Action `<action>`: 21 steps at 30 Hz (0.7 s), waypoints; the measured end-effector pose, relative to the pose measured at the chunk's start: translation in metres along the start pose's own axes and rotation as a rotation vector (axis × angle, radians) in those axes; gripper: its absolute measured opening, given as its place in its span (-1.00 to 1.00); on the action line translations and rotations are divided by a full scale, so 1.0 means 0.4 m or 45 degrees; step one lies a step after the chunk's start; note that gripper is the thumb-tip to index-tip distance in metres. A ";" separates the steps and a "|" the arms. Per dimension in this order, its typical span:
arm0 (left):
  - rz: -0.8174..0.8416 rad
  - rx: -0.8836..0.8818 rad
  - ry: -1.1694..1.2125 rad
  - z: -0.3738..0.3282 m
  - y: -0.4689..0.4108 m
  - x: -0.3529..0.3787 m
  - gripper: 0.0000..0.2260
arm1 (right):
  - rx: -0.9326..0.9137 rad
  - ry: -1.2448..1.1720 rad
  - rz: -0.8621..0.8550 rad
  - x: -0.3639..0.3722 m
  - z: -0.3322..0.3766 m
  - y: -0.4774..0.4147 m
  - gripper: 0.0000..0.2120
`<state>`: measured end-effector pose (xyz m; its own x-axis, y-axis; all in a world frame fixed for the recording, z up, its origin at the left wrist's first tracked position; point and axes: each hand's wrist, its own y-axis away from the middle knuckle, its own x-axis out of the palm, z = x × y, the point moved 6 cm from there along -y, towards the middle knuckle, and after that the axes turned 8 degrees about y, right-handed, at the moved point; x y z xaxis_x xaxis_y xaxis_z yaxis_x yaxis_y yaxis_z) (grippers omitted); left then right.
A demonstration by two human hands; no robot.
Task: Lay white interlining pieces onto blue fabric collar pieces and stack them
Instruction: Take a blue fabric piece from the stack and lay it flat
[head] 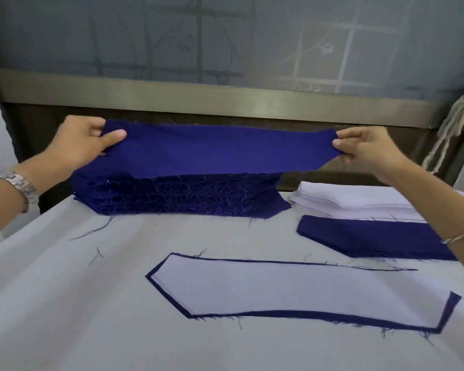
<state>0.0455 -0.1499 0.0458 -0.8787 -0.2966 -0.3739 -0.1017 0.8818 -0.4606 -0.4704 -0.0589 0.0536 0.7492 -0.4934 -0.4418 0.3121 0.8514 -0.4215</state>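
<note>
Left hand point(83, 140) and right hand point(364, 148) pinch the ends of a blue collar piece point(212, 151) above the blue stack point(177, 196) at the desk's point(65, 303) far edge, seemingly fetching it; next, lay it flat for interlining point(359, 199).

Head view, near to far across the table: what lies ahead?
Interlined collar piece → loose blue piece → white interlining stack → metal rail. Left out, depth unclear: blue stack, and held blue piece pinched by left hand and right hand.

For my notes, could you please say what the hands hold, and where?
One blue collar piece, pinched at its ends: left hand at the left end, right hand at the right.
</note>
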 end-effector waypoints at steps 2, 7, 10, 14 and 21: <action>0.040 -0.122 0.081 -0.013 0.034 0.038 -0.42 | 0.018 0.050 0.106 -0.052 -0.023 0.020 -0.95; 0.340 -0.333 0.178 -0.022 0.131 0.122 -0.47 | 0.180 0.147 0.273 -0.185 -0.136 0.081 -0.85; 0.464 -0.399 0.129 -0.026 0.188 0.157 -0.62 | 0.312 0.174 0.348 -0.266 -0.245 0.113 -0.68; 0.764 -0.395 0.010 -0.020 0.270 0.199 -0.85 | 0.512 0.165 0.494 -0.356 -0.412 0.145 -0.53; 0.973 -0.299 -0.125 0.022 0.347 0.231 -0.73 | 0.578 0.265 0.765 -0.356 -0.625 0.179 -0.67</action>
<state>-0.0458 -0.0581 -0.0598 -0.7013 0.3985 -0.5911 0.4060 0.9048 0.1284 -0.7008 0.0277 -0.1117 0.7546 0.0901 -0.6500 0.1299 0.9504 0.2825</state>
